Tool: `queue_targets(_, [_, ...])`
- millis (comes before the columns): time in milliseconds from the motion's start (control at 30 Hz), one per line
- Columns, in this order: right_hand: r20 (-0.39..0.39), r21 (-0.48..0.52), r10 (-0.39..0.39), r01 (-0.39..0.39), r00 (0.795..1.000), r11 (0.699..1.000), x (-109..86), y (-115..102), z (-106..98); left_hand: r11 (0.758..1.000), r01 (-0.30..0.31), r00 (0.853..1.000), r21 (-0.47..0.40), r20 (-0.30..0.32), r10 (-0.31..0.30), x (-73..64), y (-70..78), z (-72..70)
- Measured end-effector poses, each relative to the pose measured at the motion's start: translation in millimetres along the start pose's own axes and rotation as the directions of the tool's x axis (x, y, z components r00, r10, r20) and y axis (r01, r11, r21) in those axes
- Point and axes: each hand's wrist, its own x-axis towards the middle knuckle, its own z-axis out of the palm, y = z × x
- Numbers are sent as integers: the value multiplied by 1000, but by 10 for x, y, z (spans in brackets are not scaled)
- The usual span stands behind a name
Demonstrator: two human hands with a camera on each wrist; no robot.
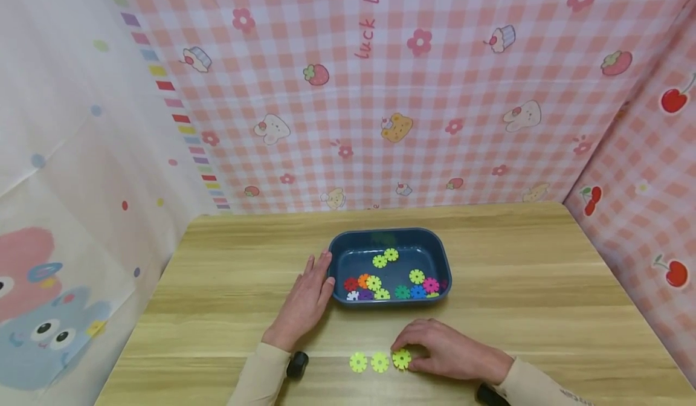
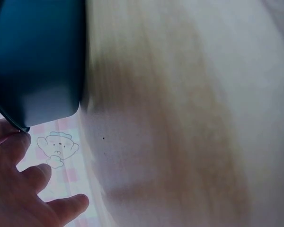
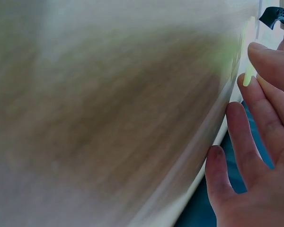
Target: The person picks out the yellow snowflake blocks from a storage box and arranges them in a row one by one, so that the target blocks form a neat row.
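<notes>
A dark blue tray (image 1: 389, 304) stands mid-table, and in the left wrist view its side (image 2: 38, 61) looms large. My left hand (image 1: 301, 305) rests against the tray's left end with fingers extended, the fingertips at the rim. My right hand (image 1: 448, 351), in front of the tray, pinches a yellow-green notched plastic disc (image 1: 402, 359) between thumb and forefinger. From the right wrist that disc (image 3: 247, 79) shows only as a thin edge, partly hidden by the thumb. To its left, two matching yellow-green discs (image 1: 358, 362) (image 1: 380, 362) lie flat in a row.
Inside the tray lie several more notched discs: yellow-green (image 1: 391, 254), red (image 1: 351, 284), orange (image 1: 364, 281), green (image 1: 402, 292), blue (image 1: 417, 292), pink (image 1: 431, 284), purple and white. The wooden table (image 1: 516, 273) meets a pink checked cloth (image 1: 348, 170) at its back edge.
</notes>
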Motion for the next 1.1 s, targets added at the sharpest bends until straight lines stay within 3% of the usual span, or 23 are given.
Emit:
queue_targets(300, [3,-33,-8,8,1000,999,13,11,13,1000,-2,1000,-3,4,2,1,8,-13])
queue_targets(700, [13,19,-49,49,999,999,-14,-12,-59,1000,-7,1000,-7,0,7,-12,0,-6])
queue_targets(967, [-103,85,-78,86,992,993,-24,-116,-184,1000,-6,1000,-6,-2,6,-13,-7,-2])
queue_targets(1100, [-230,48,-148,164,962,985,-10,-147,-255,1000,-12,1000,-1,-9,12,-5,-9,3])
